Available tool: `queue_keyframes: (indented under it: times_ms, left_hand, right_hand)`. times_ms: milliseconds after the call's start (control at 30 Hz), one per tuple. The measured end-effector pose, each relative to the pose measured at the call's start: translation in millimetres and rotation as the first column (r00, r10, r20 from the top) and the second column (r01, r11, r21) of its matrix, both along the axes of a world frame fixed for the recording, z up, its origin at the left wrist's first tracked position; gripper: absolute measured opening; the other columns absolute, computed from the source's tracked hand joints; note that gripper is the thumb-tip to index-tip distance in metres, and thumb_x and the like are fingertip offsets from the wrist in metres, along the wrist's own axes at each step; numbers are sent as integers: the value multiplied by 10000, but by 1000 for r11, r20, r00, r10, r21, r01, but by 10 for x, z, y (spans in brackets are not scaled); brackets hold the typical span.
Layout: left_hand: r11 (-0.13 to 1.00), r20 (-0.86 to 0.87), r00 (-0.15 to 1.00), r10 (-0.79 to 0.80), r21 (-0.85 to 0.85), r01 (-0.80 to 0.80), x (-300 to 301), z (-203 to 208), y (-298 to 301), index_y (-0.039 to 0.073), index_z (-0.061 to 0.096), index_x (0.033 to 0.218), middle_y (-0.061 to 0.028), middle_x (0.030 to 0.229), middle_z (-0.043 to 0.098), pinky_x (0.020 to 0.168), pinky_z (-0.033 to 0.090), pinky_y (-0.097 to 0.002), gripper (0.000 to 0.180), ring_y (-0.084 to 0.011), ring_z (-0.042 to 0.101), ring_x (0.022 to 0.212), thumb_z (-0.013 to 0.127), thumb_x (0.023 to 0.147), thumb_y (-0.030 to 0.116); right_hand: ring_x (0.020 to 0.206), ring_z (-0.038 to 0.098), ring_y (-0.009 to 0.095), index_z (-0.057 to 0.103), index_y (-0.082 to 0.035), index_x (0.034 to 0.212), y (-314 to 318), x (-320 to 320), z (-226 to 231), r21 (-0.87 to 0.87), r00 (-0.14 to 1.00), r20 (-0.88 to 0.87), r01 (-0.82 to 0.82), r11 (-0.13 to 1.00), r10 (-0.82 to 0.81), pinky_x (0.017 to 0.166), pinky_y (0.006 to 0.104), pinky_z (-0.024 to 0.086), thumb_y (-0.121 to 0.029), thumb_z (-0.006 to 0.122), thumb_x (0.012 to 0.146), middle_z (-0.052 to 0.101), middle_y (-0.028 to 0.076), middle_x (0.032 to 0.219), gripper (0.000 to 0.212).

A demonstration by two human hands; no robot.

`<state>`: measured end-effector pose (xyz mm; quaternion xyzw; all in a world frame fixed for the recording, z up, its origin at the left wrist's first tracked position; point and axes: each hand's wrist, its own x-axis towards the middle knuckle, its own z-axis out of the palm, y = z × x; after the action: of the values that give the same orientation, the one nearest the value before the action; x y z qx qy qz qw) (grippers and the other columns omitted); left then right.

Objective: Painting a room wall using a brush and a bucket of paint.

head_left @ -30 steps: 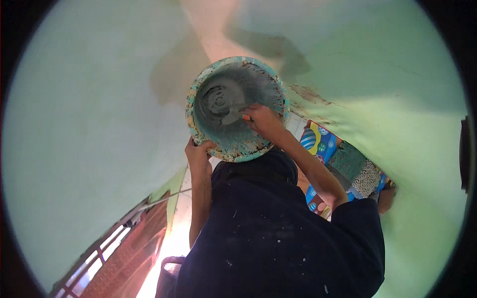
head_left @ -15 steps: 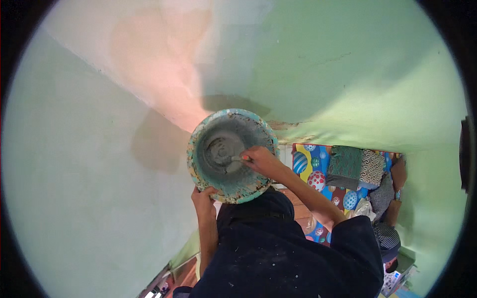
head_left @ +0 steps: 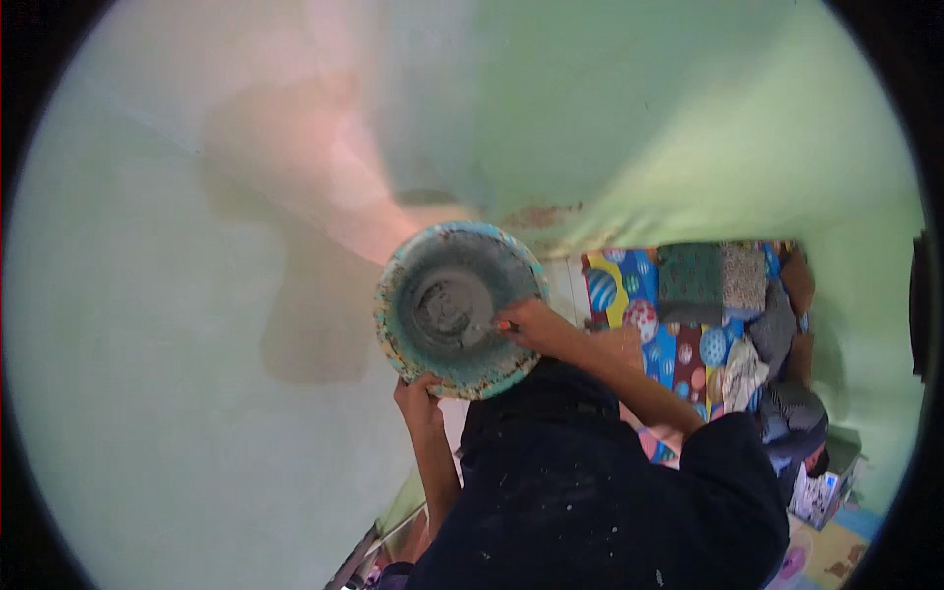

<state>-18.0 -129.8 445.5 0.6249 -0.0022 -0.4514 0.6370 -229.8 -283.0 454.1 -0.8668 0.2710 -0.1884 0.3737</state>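
Observation:
A round, worn basin [head_left: 393, 344], turquoise with flaking paint and dried crust along its rim, is in front of my body. Wet grey mortar [head_left: 447, 307] lies in its bottom. My left hand [head_left: 420, 393] is closed round the near-left part of the rim. Inside the basin's right side, my right hand [head_left: 528, 324] is closed on a small tool with an orange handle [head_left: 505, 325]. The tool's thin greyish end points left into the mortar; its exact shape is too blurred to tell.
Pale green walls [head_left: 177, 324] meet in a corner ahead, with damp-looking darker patches. To the right lies a colourful ball-patterned mattress [head_left: 639, 320] with folded cloths [head_left: 688, 280] on it. Another person [head_left: 792, 423] is at the lower right, beside a boxlike thing [head_left: 821, 497].
My right hand and the tool have shifted right, from the mortar's middle toward the basin's right side. My left hand still grips the rim. The whole view has shifted slightly.

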Motion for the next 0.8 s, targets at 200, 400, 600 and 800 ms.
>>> queue_keyframes:
  times_ms: [200,400,600,800]
  left_hand:
    - [987,-19,993,120,111,-117,-57,94,55,-45,501,1089,-126,1005,556,707,536,-430,502,-284,590,903,539,595,-129]
    - [981,7,992,129,143,-129,-65,65,62,-46,503,1082,-132,1022,552,745,546,-452,493,-300,588,930,524,596,-126]
    - [981,18,992,124,145,-126,-99,172,23,-48,492,1102,-133,1015,548,730,537,-462,511,-302,586,925,523,598,-127]
    - [979,1,989,147,143,-145,-95,160,5,-33,494,1101,-115,1006,548,726,520,-466,519,-295,575,909,540,591,-120]
  right_hand:
    - [793,610,392,642,-14,937,-49,19,138,128,993,116,-35,991,20,721,453,477,-85,613,812,620,203,848,147]
    - [819,625,367,647,-29,968,-118,54,-28,191,986,169,-18,981,-14,744,422,489,-85,659,791,636,163,876,186]
    - [835,624,343,651,-29,968,-90,21,176,186,988,155,-33,982,4,746,405,497,-76,670,775,641,142,902,199]
    - [844,619,338,646,-51,984,-232,-100,391,-113,976,217,34,993,-9,725,409,505,-79,676,762,630,121,918,226]
